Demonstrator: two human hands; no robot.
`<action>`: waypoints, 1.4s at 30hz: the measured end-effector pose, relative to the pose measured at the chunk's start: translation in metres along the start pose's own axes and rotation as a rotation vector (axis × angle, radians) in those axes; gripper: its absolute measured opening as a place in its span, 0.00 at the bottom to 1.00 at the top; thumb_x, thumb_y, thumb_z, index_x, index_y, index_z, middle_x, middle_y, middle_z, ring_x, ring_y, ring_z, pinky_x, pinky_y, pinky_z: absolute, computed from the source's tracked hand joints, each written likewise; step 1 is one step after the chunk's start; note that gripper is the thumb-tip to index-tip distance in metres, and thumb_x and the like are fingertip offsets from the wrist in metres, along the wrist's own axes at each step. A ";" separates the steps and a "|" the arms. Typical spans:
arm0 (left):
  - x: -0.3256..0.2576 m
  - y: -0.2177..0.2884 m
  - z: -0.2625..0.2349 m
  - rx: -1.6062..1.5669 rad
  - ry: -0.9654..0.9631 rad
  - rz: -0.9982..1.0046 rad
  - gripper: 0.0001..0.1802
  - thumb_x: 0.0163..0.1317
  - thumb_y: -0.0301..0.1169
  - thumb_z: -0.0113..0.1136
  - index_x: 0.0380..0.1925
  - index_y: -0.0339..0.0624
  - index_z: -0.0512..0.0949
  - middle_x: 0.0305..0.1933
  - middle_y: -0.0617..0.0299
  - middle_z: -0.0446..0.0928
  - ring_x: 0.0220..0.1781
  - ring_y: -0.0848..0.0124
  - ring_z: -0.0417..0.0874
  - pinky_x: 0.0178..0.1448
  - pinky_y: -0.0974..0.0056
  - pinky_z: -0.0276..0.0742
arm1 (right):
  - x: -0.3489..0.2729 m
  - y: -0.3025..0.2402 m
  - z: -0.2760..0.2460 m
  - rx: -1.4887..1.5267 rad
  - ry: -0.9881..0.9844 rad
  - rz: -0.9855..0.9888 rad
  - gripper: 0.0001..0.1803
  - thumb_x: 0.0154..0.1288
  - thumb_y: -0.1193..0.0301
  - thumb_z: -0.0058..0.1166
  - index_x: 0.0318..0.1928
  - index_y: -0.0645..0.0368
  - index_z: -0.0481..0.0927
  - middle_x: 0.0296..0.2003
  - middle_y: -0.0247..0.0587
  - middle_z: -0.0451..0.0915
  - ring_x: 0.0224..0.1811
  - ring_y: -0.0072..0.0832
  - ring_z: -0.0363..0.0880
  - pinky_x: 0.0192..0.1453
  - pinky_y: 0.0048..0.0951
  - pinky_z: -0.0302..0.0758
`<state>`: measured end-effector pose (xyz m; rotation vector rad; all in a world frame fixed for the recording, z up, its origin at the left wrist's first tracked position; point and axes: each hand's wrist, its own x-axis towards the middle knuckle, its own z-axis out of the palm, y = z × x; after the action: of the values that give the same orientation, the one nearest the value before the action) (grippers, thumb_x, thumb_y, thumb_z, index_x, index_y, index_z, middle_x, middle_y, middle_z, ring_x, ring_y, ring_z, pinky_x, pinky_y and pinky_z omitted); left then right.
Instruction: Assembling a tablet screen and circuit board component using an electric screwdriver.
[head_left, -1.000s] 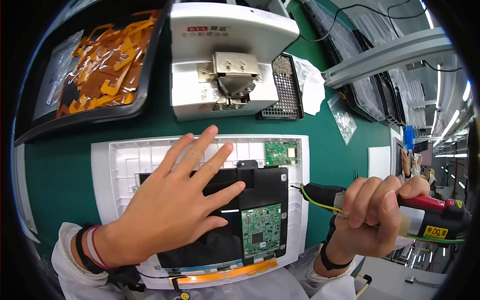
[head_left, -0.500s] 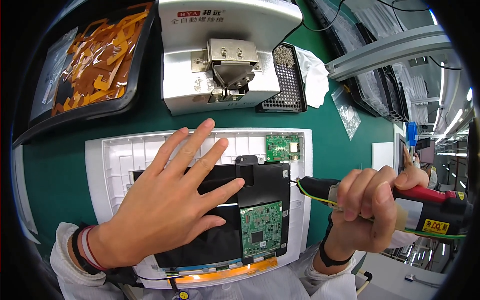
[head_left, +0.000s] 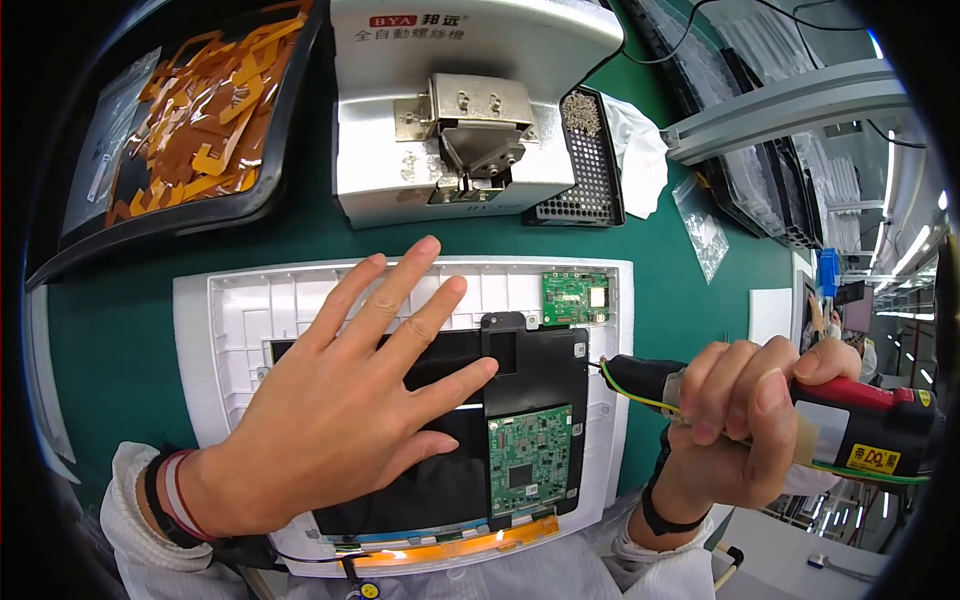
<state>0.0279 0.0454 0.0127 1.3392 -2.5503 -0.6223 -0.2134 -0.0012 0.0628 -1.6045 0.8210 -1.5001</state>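
My left hand [head_left: 350, 390] is spread flat over a black panel [head_left: 440, 475], fingers apart and holding nothing. The panel sits inside a white ribbed plastic housing [head_left: 480, 292]. My right hand [head_left: 745, 420] is wrapped round an electric screwdriver [head_left: 872, 398] with a red and black body, held nearly level. Its thin bit points left at the right edge of a black plate [head_left: 545, 375]; whether it touches a screw is too small to tell. A large green circuit board [head_left: 530, 465] lies on that plate, and a smaller one [head_left: 576, 298] is in the housing's far right corner.
Behind the housing stands a silver screw-feeding machine [head_left: 400, 165]. To its right is a black perforated tray [head_left: 580, 185] holding small screws, plus a white cloth [head_left: 640, 160] and a clear bag [head_left: 703, 235]. A black bin [head_left: 270, 195] of orange flexible circuits is far left.
The whole scene sits slightly further right in the picture. Both hands and the screwdriver keep nearly the same places over the housing.
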 end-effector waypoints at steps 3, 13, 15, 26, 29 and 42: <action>0.000 0.000 0.000 -0.002 0.001 -0.001 0.32 0.54 0.52 0.73 0.60 0.61 0.83 0.80 0.46 0.60 0.84 0.38 0.52 0.81 0.34 0.53 | 0.001 0.001 0.000 -0.007 -0.015 0.009 0.12 0.70 0.81 0.47 0.46 0.56 0.59 0.19 0.32 0.63 0.13 0.20 0.61 0.20 0.26 0.66; 0.000 -0.002 -0.003 -0.021 0.004 -0.005 0.33 0.52 0.50 0.75 0.60 0.60 0.83 0.80 0.45 0.61 0.84 0.38 0.53 0.81 0.35 0.54 | 0.000 0.005 0.002 0.035 -0.033 0.000 0.13 0.70 0.80 0.48 0.45 0.55 0.59 0.20 0.32 0.63 0.14 0.21 0.62 0.21 0.27 0.66; -0.001 -0.002 -0.005 -0.014 0.012 -0.005 0.33 0.52 0.50 0.75 0.60 0.60 0.83 0.79 0.45 0.61 0.83 0.38 0.53 0.81 0.35 0.54 | 0.000 0.005 0.003 0.028 -0.019 -0.012 0.13 0.70 0.80 0.49 0.45 0.55 0.59 0.20 0.32 0.63 0.13 0.21 0.62 0.20 0.27 0.66; -0.007 -0.005 0.009 0.089 0.108 0.067 0.30 0.64 0.55 0.65 0.65 0.60 0.80 0.76 0.44 0.65 0.82 0.38 0.55 0.80 0.36 0.57 | 0.039 -0.015 0.031 0.202 -0.226 -0.186 0.10 0.71 0.80 0.45 0.47 0.56 0.60 0.22 0.32 0.65 0.16 0.20 0.66 0.25 0.26 0.70; -0.007 -0.005 0.010 0.092 0.131 0.077 0.30 0.65 0.55 0.65 0.64 0.60 0.80 0.75 0.45 0.66 0.82 0.39 0.55 0.80 0.37 0.56 | 0.059 -0.009 0.057 0.277 -0.298 -0.286 0.11 0.73 0.80 0.45 0.50 0.57 0.61 0.23 0.31 0.64 0.17 0.20 0.64 0.27 0.27 0.67; -0.005 -0.009 0.012 0.081 0.148 0.056 0.30 0.62 0.54 0.67 0.63 0.62 0.81 0.76 0.47 0.66 0.83 0.41 0.55 0.82 0.38 0.55 | 0.076 0.027 0.109 0.191 -0.154 -0.088 0.12 0.67 0.80 0.52 0.45 0.58 0.64 0.18 0.32 0.65 0.13 0.21 0.64 0.19 0.26 0.67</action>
<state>0.0335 0.0484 -0.0021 1.2822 -2.5079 -0.3985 -0.0966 -0.0688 0.0763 -1.6058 0.5116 -1.4480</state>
